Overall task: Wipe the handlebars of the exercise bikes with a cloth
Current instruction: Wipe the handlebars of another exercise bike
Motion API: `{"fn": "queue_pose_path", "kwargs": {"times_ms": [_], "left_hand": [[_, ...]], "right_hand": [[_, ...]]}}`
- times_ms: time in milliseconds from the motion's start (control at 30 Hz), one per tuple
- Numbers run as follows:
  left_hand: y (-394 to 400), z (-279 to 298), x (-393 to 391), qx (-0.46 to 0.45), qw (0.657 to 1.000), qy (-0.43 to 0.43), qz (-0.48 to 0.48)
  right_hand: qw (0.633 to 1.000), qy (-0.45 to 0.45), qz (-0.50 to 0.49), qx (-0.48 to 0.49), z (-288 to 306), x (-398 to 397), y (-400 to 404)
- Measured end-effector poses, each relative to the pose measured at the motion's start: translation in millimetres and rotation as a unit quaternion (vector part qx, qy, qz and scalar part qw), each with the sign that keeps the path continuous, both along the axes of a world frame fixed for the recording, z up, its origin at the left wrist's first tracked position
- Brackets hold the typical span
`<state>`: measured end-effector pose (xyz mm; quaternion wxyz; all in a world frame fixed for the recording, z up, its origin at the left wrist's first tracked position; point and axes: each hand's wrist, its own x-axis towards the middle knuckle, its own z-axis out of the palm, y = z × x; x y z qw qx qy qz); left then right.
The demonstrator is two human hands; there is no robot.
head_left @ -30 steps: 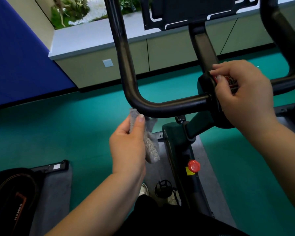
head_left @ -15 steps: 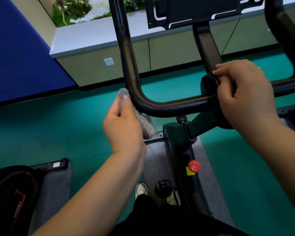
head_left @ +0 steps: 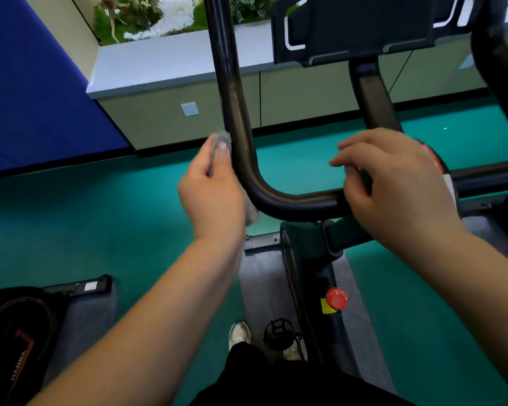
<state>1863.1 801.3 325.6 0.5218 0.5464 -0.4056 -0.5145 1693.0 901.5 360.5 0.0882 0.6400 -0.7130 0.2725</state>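
Above green floor [head_left: 71,218], fingers [head_left: 222,153] pinch cloth [head_left: 219,140] against handlebar [head_left: 241,142].

We are in a gym. We see an exercise bike [head_left: 311,259] in the middle, on a gray mat [head_left: 264,288] over a green floor [head_left: 71,224]. A blue pad [head_left: 27,98] covers the wall at upper left.

Teal floor [head_left: 71,215], blue wall pad [head_left: 27,98], beige cabinets [head_left: 305,95], planter [head_left: 147,16]
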Motion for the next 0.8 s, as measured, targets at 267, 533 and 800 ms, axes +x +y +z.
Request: {"fn": "queue_pose_path", "kwargs": {"times_ms": [267, 533, 800], "left_hand": [[42, 22, 1, -0.213, 0.959, -0.172, -0.078], [-39, 38, 8, -0.326, 0.843, -0.362, -0.229], [-8, 29, 26, -0.430, 0.712, -0.413, -0.371]], "right_hand": [[0.998, 0.023, -0.017, 0.047, 4, 2, -4], [0.997, 0.029, -0.031, 0.060, 7, 3, -3], [0.996, 0.027, -0.041, 0.075, 9, 6, -2]]}}
